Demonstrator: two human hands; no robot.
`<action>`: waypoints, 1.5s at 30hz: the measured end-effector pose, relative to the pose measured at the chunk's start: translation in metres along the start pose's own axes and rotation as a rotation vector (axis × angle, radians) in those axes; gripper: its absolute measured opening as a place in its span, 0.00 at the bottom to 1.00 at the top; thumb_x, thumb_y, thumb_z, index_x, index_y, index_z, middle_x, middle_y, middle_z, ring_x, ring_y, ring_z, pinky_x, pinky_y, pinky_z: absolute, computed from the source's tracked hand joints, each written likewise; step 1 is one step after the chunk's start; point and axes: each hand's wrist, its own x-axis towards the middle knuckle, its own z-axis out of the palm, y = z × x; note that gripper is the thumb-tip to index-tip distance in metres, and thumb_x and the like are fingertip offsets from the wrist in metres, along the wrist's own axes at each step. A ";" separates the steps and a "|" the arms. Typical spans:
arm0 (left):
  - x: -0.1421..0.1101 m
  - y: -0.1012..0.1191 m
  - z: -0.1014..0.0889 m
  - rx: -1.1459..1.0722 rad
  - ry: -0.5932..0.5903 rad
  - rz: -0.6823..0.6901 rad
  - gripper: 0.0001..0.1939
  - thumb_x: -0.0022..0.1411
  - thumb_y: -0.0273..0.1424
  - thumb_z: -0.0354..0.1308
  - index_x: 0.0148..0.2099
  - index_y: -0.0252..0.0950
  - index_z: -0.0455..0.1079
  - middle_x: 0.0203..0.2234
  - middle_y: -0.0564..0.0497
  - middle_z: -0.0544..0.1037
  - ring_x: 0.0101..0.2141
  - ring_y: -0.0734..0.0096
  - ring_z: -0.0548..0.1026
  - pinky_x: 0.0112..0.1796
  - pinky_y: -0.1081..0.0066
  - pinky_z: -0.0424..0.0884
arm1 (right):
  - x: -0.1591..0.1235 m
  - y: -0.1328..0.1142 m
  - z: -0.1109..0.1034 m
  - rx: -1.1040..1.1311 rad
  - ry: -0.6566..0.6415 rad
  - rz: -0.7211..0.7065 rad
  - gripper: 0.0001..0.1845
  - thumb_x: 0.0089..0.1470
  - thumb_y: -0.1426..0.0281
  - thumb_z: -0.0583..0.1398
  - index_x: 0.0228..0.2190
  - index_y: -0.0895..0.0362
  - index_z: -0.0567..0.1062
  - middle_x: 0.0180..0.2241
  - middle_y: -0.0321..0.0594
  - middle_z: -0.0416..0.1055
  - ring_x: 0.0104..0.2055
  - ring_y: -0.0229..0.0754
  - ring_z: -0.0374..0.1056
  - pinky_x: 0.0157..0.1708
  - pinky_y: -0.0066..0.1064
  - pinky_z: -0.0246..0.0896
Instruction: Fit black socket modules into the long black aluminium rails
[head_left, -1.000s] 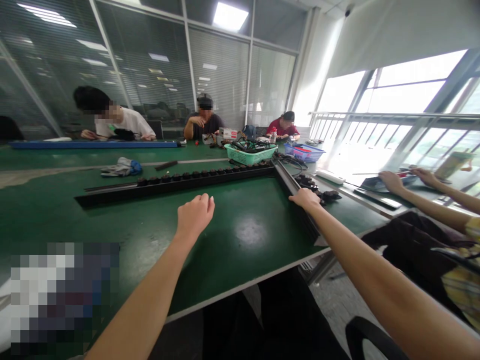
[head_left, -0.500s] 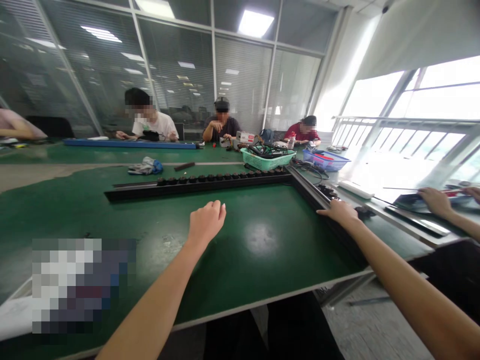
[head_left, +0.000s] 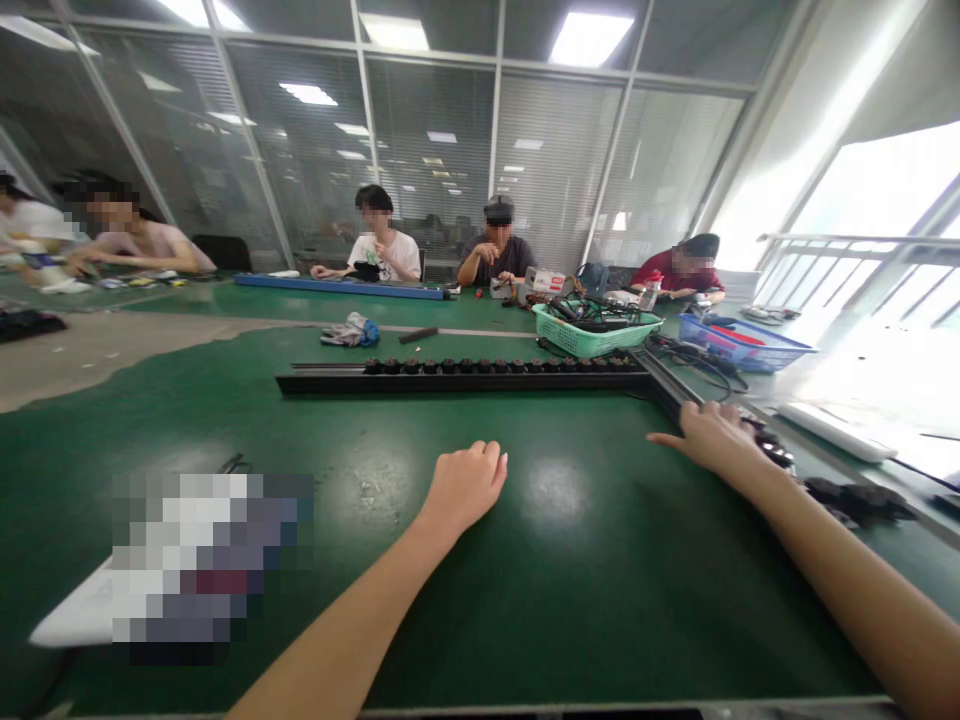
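My left hand rests on the green tabletop with its fingers curled closed; nothing shows in it. My right hand lies over the near rail, thumb stretched out to the left and fingers apart, their tips partly hidden. Beside those fingers are black rounded parts, and a dark clump lies farther right. Across the table, a long black rail meets the near rail at a corner. A row of small black knob-like parts stands along its far side.
Behind the rails are a green basket full of cables and a blue basket. A grey-blue glove and a dark strip lie farther back. A blurred-out white item is at left. Several people sit across the table.
My view has turned left, so things appear farther right. My right hand has loosened over the near rail, its thumb spread wider. The left hand stays curled.
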 end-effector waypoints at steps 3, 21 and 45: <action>0.000 0.000 0.005 -0.013 -0.026 0.037 0.20 0.76 0.35 0.39 0.44 0.34 0.70 0.36 0.44 0.78 0.29 0.64 0.77 0.27 0.69 0.65 | 0.051 -0.090 -0.022 0.035 0.121 -0.367 0.44 0.57 0.44 0.57 0.63 0.62 0.63 0.60 0.66 0.63 0.63 0.69 0.58 0.61 0.61 0.50; 0.004 -0.024 0.013 -0.054 -0.043 0.052 0.17 0.76 0.34 0.41 0.42 0.33 0.70 0.33 0.46 0.78 0.29 0.65 0.77 0.27 0.69 0.67 | 0.236 -0.248 0.015 0.159 -0.371 -0.761 0.55 0.38 0.48 0.70 0.64 0.58 0.67 0.63 0.53 0.67 0.63 0.60 0.64 0.59 0.41 0.62; 0.001 -0.017 0.010 -0.018 -0.052 0.036 0.20 0.76 0.36 0.39 0.46 0.33 0.71 0.37 0.42 0.79 0.34 0.57 0.80 0.33 0.65 0.72 | 0.102 -0.247 -0.043 0.076 -0.249 -0.769 0.47 0.43 0.35 0.63 0.54 0.56 0.76 0.48 0.52 0.78 0.51 0.60 0.74 0.46 0.39 0.65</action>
